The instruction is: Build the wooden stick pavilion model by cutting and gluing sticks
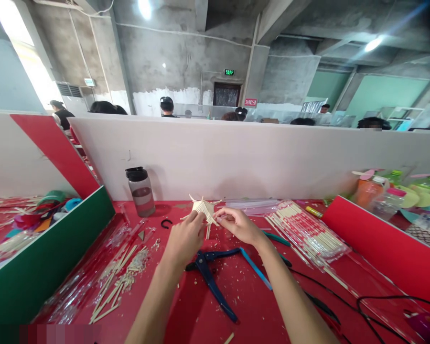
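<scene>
A small pale model of thin wooden sticks [203,207], with a pointed, roof-like top and stick ends jutting outward, stands above the red table in front of me. My left hand [187,237] is closed at its near left side, fingers curled on it; the fingertips are partly hidden. At its right edge my right hand [239,226] has thumb and fingers drawn together by a stick end. Whether a separate piece is between those fingers is too small to tell. Below both hands lies a dark blue hand cutter [211,279], its handles spread, one with a light blue grip.
Cut sticks and scraps [127,274] lie to the left, beside clear plastic wrappers. A water bottle [141,193] stands at the back left. Packed wooden chopsticks [308,229] and black cables [326,286] are on the right. Green [57,272] and red dividers [387,255] flank the table.
</scene>
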